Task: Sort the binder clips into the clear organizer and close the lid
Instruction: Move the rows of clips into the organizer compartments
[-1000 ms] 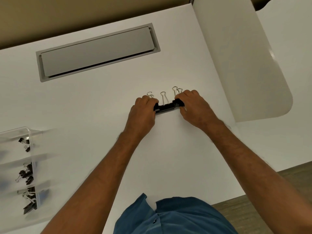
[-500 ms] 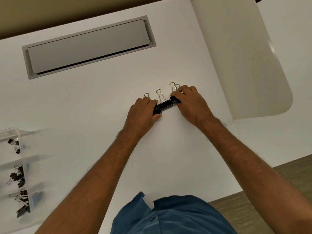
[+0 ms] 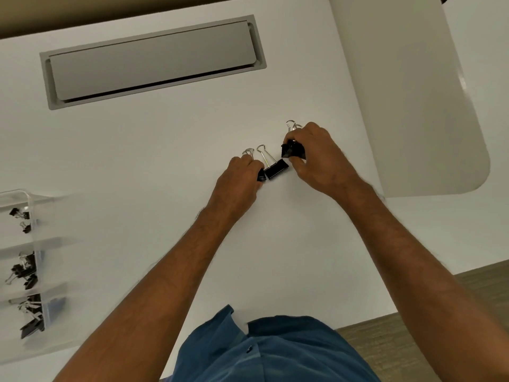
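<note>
Clips on white worktop point(image 3: 165, 161). Right hand point(image 3: 316, 158) pinched one black steel binder clip point(image 3: 292, 150); left hand point(image 3: 239, 180) closed on another. Third clip point(image 3: 276, 169) lay between. Probably light, stiff, springy; take by the body.

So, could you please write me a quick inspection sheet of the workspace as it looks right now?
Surface: white desk, mostly bare.
Job's things: clear organizer at the left edge, open, black binder clips in three compartments; loose binder clip on the desk between the hands.
Clutter: nothing seen.
Hands: left hand grips a clip on the desk; right hand holds the raised clips, count unclear.
Cables: nothing seen; grey cable hatch closed.
Surroundings: white divider panel on the right, wood floor below.
</note>
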Demonstrator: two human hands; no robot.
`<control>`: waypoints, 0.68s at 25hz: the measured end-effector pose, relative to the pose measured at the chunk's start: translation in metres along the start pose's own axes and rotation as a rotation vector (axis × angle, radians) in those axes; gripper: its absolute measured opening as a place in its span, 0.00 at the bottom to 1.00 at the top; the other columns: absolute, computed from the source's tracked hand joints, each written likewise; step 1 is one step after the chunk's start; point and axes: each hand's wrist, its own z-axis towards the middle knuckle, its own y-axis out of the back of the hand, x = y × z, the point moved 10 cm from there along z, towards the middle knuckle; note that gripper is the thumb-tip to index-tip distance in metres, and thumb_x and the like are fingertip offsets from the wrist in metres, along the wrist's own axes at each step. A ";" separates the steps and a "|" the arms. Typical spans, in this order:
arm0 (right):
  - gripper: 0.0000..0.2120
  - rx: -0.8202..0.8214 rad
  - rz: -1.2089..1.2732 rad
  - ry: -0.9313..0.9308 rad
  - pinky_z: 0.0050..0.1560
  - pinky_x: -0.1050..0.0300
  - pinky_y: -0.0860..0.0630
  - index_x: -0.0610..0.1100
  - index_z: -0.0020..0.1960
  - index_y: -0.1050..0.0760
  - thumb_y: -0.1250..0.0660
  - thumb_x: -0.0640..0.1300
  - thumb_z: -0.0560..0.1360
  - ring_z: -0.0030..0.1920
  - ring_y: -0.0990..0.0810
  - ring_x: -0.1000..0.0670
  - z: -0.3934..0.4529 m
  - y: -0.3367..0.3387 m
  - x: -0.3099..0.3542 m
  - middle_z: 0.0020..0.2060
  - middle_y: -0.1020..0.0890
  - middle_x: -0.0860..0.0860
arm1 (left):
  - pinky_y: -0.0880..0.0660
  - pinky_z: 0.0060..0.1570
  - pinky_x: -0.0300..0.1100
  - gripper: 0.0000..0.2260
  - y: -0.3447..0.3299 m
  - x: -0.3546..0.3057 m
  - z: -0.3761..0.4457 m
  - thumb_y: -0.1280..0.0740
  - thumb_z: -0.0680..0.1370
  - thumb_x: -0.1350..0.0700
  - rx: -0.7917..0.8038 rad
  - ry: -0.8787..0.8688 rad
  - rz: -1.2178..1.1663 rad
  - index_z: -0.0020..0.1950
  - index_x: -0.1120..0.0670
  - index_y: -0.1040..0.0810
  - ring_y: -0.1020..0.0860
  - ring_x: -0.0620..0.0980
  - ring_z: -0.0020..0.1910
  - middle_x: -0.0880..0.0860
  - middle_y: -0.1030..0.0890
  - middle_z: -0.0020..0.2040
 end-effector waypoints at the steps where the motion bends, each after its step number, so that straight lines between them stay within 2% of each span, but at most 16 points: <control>1: 0.14 0.041 -0.020 0.045 0.52 0.55 0.28 0.48 0.58 0.24 0.31 0.38 0.74 0.54 0.29 0.47 -0.001 -0.006 0.012 0.52 0.28 0.51 | 0.25 0.45 0.52 0.11 0.000 0.001 -0.001 0.29 0.77 0.59 -0.011 -0.007 -0.001 0.59 0.55 0.23 0.29 0.54 0.53 0.53 0.24 0.55; 4: 0.15 0.141 -0.149 0.148 0.46 0.49 0.24 0.44 0.59 0.24 0.32 0.34 0.73 0.52 0.28 0.46 -0.007 -0.034 0.037 0.53 0.27 0.48 | 0.25 0.41 0.51 0.11 0.003 0.005 -0.009 0.30 0.77 0.63 -0.067 -0.033 -0.011 0.58 0.56 0.21 0.29 0.54 0.49 0.54 0.24 0.51; 7: 0.16 0.180 -0.265 0.182 0.39 0.48 0.24 0.43 0.60 0.24 0.34 0.33 0.73 0.53 0.27 0.44 -0.013 -0.052 0.044 0.57 0.27 0.46 | 0.25 0.43 0.49 0.13 0.010 0.018 -0.026 0.31 0.77 0.64 -0.094 0.002 -0.027 0.61 0.55 0.22 0.27 0.54 0.51 0.54 0.24 0.54; 12: 0.23 0.180 -0.386 0.133 0.42 0.49 0.26 0.44 0.65 0.27 0.36 0.31 0.72 0.55 0.28 0.42 -0.017 -0.062 0.043 0.63 0.30 0.44 | 0.23 0.46 0.50 0.15 0.021 0.044 -0.070 0.31 0.78 0.63 -0.142 0.068 -0.074 0.63 0.54 0.23 0.27 0.54 0.54 0.53 0.24 0.57; 15: 0.20 0.158 -0.387 0.131 0.36 0.52 0.28 0.44 0.62 0.26 0.36 0.29 0.73 0.52 0.28 0.43 -0.021 -0.066 0.048 0.62 0.30 0.45 | 0.23 0.47 0.51 0.14 0.027 0.056 -0.097 0.32 0.78 0.61 -0.177 0.103 -0.107 0.63 0.53 0.23 0.28 0.53 0.53 0.52 0.25 0.56; 17: 0.17 0.128 -0.374 0.139 0.36 0.50 0.24 0.44 0.59 0.26 0.36 0.29 0.73 0.51 0.29 0.42 -0.024 -0.066 0.050 0.59 0.30 0.45 | 0.23 0.46 0.52 0.14 0.034 0.064 -0.117 0.31 0.78 0.61 -0.219 0.116 -0.123 0.63 0.54 0.23 0.28 0.52 0.53 0.52 0.25 0.55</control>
